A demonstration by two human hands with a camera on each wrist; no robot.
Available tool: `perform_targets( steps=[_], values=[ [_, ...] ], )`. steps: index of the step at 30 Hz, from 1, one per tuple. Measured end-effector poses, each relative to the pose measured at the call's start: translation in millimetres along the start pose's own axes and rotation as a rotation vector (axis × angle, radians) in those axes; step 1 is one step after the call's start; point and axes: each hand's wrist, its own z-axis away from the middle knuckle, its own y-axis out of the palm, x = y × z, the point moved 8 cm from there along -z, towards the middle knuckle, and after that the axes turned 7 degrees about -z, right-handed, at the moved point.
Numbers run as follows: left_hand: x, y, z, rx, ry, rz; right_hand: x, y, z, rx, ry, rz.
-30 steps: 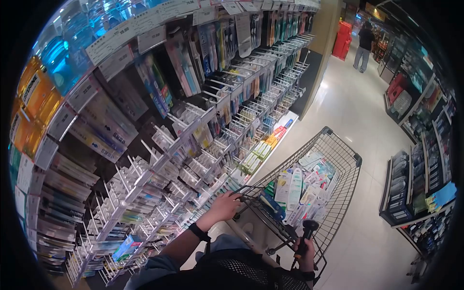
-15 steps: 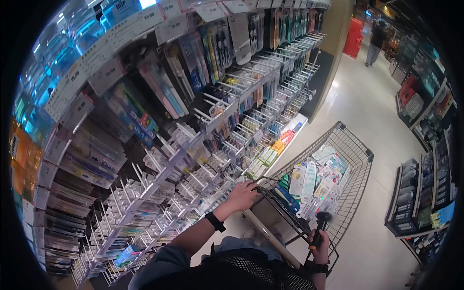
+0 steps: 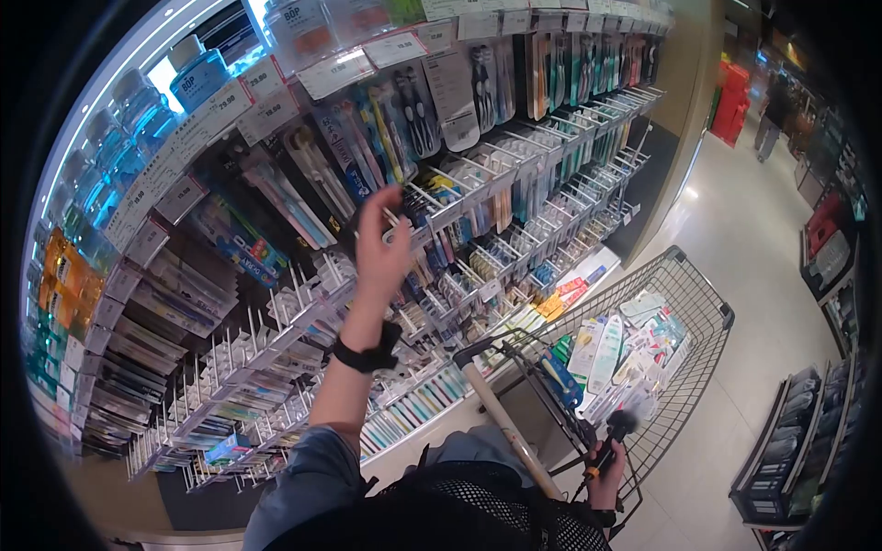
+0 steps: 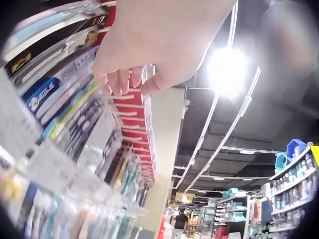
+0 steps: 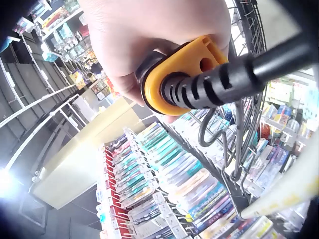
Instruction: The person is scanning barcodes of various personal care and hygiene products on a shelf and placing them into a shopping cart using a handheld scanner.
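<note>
My left hand [image 3: 378,262] is raised to the display rack, at the metal hooks [image 3: 469,174] below hanging packs of toothbrushes [image 3: 418,115]. Its fingers bend loosely, and a hook end shows between them; no pack is in its grasp. In the left wrist view, the fingertips [image 4: 119,87] overlap the toothbrush packs. Low at the right, my right hand [image 3: 606,477] grips a black handheld device [image 3: 620,424] with a rounded head. Its orange end [image 5: 157,89] and thick black cable [image 5: 249,72] show in the right wrist view.
A wire shopping cart [image 3: 729,318] stands ahead, with many packaged items [image 3: 606,354] inside and a light handle bar [image 3: 501,418] before my body. Bottles of blue liquid [image 3: 197,73] line the upper shelf. Along the aisle are dark shelves [image 3: 781,441] and a person [image 3: 772,119].
My left hand has left the cart's handle end and moved up to the rack's hooks. The right hand keeps its grip on the black device. The view has shifted left.
</note>
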Motion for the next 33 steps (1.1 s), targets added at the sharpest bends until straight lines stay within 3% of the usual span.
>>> perform_targets(
  steps=[4, 6, 9, 12, 16, 19, 21, 22, 24, 27, 30, 33],
  values=[
    [-7, -40, -59, -0.291, 0.163, -0.208, 13, -5, -27, -0.048, 0.029, -0.073],
    [7, -37, -77, -0.251, 0.161, -0.233, 24, 6, -34, -0.004, 0.007, -0.048],
    [54, -36, -88, -0.314, -0.023, -0.332, 34, 16, -44, 0.003, 0.004, -0.050],
    [52, -31, -93, -0.380, 0.111, -0.440, 40, 16, -53, -0.030, -0.022, -0.095],
    [67, -33, -93, -0.497, 0.086, -0.131, 49, 22, -61, -0.045, -0.032, -0.072],
    [57, -30, -92, -0.476, 0.024, 0.036, 53, 23, -67, -0.018, -0.058, -0.059],
    [74, -22, -91, -0.358, -0.320, 0.080, 55, 18, -74, -0.005, -0.051, -0.080],
    [81, -25, -90, -0.363, -0.325, 0.076, 55, 17, -77, 0.006, -0.048, -0.111],
    [90, -31, -91, -0.338, -0.267, -0.131, 56, 16, -79, 0.011, -0.041, -0.121],
    [28, -23, -80, -0.334, -0.071, -0.725, 58, 20, -80, 0.011, -0.047, -0.116],
    [9, -17, -74, -0.315, -0.138, -0.853, 59, 25, -79, 0.025, -0.052, -0.091],
    [12, -22, -74, -0.319, -0.108, -0.775, 60, 26, -80, 0.048, -0.055, -0.087]
  ],
)
